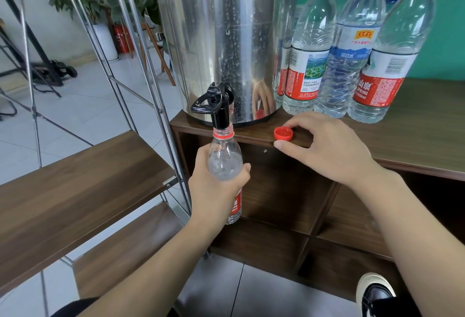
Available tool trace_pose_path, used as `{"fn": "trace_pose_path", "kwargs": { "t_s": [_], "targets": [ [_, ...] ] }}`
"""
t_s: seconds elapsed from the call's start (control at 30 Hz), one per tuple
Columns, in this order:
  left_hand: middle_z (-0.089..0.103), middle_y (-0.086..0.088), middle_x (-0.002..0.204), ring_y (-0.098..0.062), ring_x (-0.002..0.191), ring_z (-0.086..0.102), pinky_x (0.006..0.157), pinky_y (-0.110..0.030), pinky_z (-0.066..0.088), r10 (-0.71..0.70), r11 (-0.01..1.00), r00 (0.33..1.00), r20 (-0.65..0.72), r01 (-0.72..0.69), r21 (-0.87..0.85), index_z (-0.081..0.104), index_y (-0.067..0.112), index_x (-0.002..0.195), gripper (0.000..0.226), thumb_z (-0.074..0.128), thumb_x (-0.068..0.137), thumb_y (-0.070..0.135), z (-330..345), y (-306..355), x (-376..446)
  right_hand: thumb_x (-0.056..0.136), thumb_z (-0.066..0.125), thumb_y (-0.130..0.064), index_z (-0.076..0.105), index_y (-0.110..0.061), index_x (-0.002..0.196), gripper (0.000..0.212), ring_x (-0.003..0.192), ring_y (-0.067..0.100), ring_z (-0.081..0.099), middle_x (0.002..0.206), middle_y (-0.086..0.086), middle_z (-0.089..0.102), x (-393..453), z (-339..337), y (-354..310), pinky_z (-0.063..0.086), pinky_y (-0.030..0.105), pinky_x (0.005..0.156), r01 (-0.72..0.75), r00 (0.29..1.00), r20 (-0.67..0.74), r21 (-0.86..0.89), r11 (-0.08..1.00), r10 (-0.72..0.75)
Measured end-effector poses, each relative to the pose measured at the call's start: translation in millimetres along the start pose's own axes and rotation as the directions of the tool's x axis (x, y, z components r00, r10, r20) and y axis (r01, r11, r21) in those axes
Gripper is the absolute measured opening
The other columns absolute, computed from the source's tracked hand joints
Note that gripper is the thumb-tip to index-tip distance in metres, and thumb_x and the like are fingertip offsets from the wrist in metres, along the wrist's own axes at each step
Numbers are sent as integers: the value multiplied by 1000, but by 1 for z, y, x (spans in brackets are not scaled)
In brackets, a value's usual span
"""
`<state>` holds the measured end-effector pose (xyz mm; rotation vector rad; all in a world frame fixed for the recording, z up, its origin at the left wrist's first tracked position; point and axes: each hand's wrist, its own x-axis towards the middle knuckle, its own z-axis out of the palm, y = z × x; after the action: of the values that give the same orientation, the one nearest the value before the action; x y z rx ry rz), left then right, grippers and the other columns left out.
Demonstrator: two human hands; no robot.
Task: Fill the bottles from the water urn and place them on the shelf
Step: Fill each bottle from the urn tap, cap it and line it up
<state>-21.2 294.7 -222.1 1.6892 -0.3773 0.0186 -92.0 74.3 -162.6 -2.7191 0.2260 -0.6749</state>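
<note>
The open bottle [224, 163] stands upright under the black tap [217, 105] of the steel water urn [221, 40], its mouth right at the spout. The left hand [216, 186] grips it round the middle, fingers and thumb curled about the clear body, the red label showing below the fist. Whether water is running cannot be told.

Just right of that grip and a little higher, the red cap [283, 133] lies open side up on the front edge of the wooden cabinet top [415, 135]. The right hand [324, 148] rests over this edge with fingers loosely bent; the thumb lies along the edge just below the cap and a fingertip reaches beside it, but whether they pinch the cap cannot be told.

Beyond the right hand, a cluster of capped bottles [332, 55] stands on the cabinet, close against the urn's right side. Under the top, open cabinet compartments [281, 191] sit behind the held bottle.

Left of the gripping hand stands the metal-framed shelf [75, 191] with brown wooden boards; its slanted steel legs [151, 70] pass close by the tap's left. A shoe [377, 296] shows at the lower right.
</note>
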Motion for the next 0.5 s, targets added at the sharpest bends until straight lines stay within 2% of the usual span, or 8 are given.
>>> {"fn": "trace_pose_path", "kwargs": {
  "t_s": [0.27,0.5],
  "targets": [
    [66,14,112,-7,107,65,97,-35,57,5,1000,1000,-5,-5,15,55,32,126,58,90,79,32,1,0,1,85,56,-72,65,-40,114,44,112,7,56,119,-20,62,-2,-4,-4,51,40,94,-14,1000,16,-3,1000,14],
    [67,16,109,-2,104,65,93,-29,55,0,1000,1000,0,0,7,55,37,124,57,90,78,33,0,0,1,85,56,-72,66,-30,121,56,116,11,59,123,-12,65,-3,-14,-16,51,42,98,-28,999,-32,28,999,29]
  ]
}}
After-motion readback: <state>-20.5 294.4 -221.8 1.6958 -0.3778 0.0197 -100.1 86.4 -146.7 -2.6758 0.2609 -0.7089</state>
